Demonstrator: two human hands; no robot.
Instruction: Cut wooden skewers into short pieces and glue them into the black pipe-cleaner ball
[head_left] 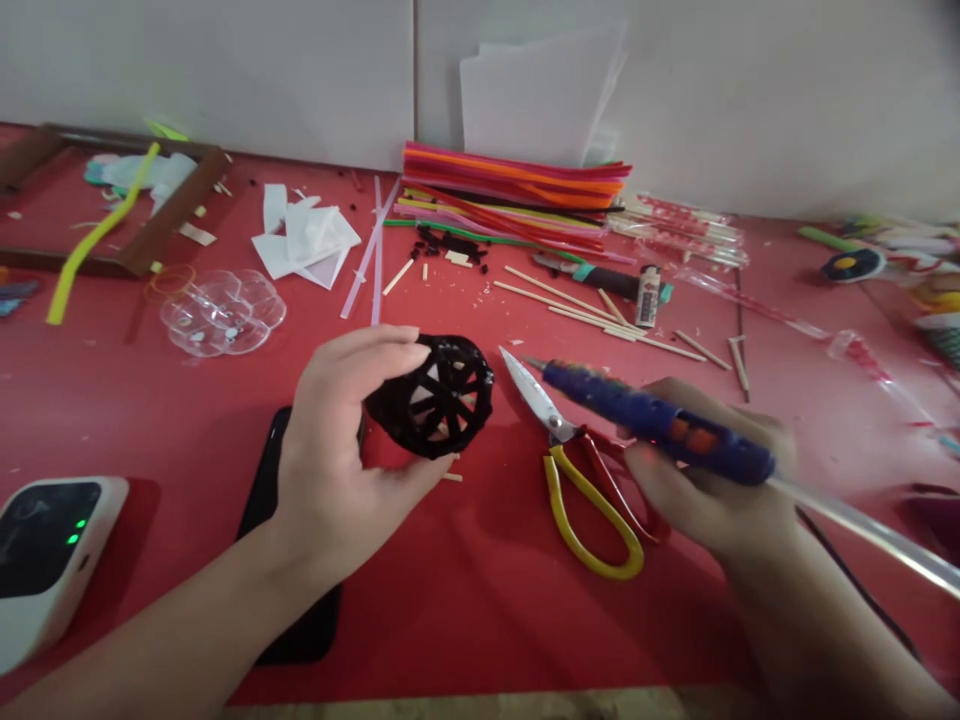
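Observation:
My left hand (337, 430) is closed around a round black spoked wheel (448, 395), its thumb below and fingers above. The wheel is held up off the red table, its open spokes turned towards me. In my right hand (720, 470) is a blue hot glue gun (652, 420), its nozzle pointing left towards the wheel but apart from it. A clear glue stick (862, 530) sticks out of its back end. Between the hands lie scissors (559, 430) with yellow and red handles, blades pointing away from me. A black phone (300, 630) lies partly under my left forearm.
Bundled coloured pipe cleaners (517, 185) lie at the back, before white paper sheets (540, 95). Thin wooden sticks (592, 315) are scattered nearby. Left are a clear plastic palette (225, 312), paper scraps (315, 240), a brown frame (169, 215) and a white device (56, 560) with a dark screen.

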